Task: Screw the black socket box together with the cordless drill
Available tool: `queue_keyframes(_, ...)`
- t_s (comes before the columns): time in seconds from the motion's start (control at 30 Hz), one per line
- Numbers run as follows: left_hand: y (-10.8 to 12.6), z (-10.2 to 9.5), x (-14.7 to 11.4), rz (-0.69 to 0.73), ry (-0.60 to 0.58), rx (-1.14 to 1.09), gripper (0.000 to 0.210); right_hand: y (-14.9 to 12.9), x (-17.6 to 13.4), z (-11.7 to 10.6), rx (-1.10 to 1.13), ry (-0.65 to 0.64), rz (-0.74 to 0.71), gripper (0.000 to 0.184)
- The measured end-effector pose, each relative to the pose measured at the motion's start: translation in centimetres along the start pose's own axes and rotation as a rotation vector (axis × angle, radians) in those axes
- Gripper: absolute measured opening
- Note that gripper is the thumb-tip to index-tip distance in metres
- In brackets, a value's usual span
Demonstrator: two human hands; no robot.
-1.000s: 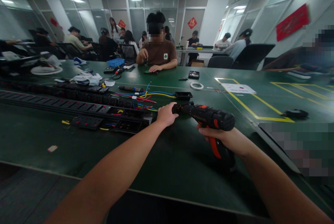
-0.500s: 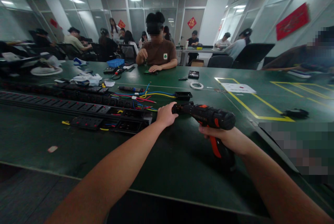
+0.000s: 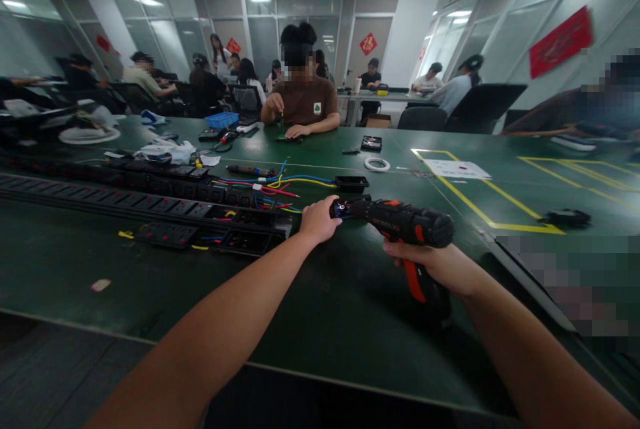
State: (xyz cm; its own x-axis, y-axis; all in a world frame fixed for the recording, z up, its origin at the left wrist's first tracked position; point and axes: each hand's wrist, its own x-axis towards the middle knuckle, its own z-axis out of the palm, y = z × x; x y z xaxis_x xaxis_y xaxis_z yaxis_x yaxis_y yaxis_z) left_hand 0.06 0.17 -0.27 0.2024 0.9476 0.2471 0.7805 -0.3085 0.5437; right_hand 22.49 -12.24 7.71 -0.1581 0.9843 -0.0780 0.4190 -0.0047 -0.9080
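My right hand [image 3: 440,262] is wrapped round the handle of a black and orange cordless drill [image 3: 407,219], whose nose points left toward my left hand. The fingers of my left hand [image 3: 319,219] are closed on a small black part [image 3: 342,209] at the drill's front end. Bright spots show on that part, and its far side is hidden by the fingers and the drill. Just left of this hand lie long black power strips [image 3: 150,204] with rows of sockets. Blue, yellow and red wires [image 3: 287,182] run to a black end box [image 3: 351,182].
A green table [image 3: 300,322] carries it all. Beyond the strips lie a screwdriver-like tool [image 3: 251,170], white gloves [image 3: 167,151] and a blue basket [image 3: 221,120]. A tape roll [image 3: 377,164] and paper [image 3: 457,169] lie farther right. A co-worker [image 3: 303,102] sits opposite.
The drill and my right hand have shifted very slightly right. Bright spots now show on the black part at its nose. My left hand has stayed in place.
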Motion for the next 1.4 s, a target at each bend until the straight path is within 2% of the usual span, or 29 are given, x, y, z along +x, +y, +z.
queue_keyframes(0.97, 0.01, 0.09, 0.03, -0.001, 0.002, 0.013, 0.063, 0.58, 0.27, -0.28, -0.019, -0.01, 0.011, 0.038)
queue_keyframes(1.4, 0.21, 0.16, 0.0, 0.007, 0.005, 0.055, 0.061, 0.03, -0.01, 0.13, 0.014, -0.03, -0.019, 0.032)
